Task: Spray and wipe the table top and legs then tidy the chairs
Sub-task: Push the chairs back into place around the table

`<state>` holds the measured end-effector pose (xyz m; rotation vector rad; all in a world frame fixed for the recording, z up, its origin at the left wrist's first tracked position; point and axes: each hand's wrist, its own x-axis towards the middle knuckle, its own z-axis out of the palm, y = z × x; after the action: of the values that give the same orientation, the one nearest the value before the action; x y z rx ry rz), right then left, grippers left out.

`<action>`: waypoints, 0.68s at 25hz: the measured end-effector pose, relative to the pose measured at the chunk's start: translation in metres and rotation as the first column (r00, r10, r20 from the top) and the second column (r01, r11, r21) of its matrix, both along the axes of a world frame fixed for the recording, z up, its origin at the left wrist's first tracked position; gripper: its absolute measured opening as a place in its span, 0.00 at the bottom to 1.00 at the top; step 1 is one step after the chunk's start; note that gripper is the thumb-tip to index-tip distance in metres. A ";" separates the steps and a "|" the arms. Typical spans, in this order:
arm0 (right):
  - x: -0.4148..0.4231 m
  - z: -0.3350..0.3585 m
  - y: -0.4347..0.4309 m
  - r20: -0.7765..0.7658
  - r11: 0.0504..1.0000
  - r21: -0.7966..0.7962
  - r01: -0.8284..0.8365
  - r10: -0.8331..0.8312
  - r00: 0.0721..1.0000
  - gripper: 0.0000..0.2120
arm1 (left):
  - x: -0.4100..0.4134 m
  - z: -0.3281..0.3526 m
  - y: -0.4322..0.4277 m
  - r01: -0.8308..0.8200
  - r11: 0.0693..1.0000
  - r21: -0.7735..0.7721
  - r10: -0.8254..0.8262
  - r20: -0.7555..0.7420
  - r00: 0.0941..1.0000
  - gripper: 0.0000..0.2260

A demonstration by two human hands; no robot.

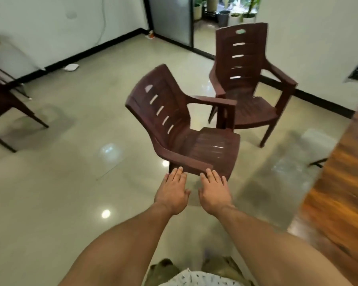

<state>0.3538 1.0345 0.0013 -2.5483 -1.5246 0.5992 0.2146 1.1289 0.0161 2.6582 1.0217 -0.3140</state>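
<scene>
Chair [186, 129], dark brown plastic with slotted back and armrests, sits just ahead of both hands, tilted and turned so its seat faces right. Near armrest runs across right at the fingertips. Left hand [172, 193] flat, palm down, fingers straight and together, fingertips [179, 170] touching or just at the near armrest edge; contact hard to confirm. Right hand [214, 193] same pose, palm down, fingers spread slightly, tips at the armrest corner. Neither hand curled round anything, both loose and flat. Both forearms bare, stretched forward from the bottom of the view, near parallel, hands close beside each other but apart.

Second chair [250, 83], same model, stands upright beyond the right hand, facing the camera, just behind the first one's far armrest. Third chair [0, 104], partly cut off, far left of the left hand. Wooden tabletop [339, 193] edge runs along the right side, right of the right hand, motion-blurred. Glossy tiled floor [70, 182] under everything. White flat object [71, 67] on the floor by the far wall, beyond the left hand. Potted plants [223, 13] past the doorway at top. No readable labels or writing anywhere.
</scene>
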 end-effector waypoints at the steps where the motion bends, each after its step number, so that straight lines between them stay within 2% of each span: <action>1: 0.004 0.006 0.036 0.013 0.999 0.013 -0.032 0.032 0.999 0.27 | 0.000 0.006 0.031 -0.037 0.999 0.007 0.037 0.008 0.999 0.29; 4: 0.001 0.019 0.146 0.040 0.992 0.053 -0.116 0.114 0.993 0.26 | -0.004 0.012 0.129 -0.119 0.991 0.059 0.117 0.035 0.992 0.29; 8: -0.018 0.021 0.281 0.085 0.989 0.083 -0.125 0.118 0.989 0.27 | -0.016 0.021 0.264 -0.077 0.992 0.102 0.074 0.038 0.997 0.30; 13: -0.033 0.034 0.434 0.124 0.985 0.136 0.104 -0.121 0.985 0.26 | -0.020 0.043 0.447 0.077 0.986 0.145 -0.084 0.046 0.995 0.30; 17: -0.034 0.043 0.509 0.091 0.948 0.157 0.278 -0.294 0.951 0.25 | 0.006 0.051 0.526 0.225 0.968 0.112 -0.232 0.058 0.971 0.30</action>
<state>0.3201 1.5435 0.0442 -2.6592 -1.1435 0.3018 0.2203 1.6548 0.0667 2.8649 0.7290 -0.2161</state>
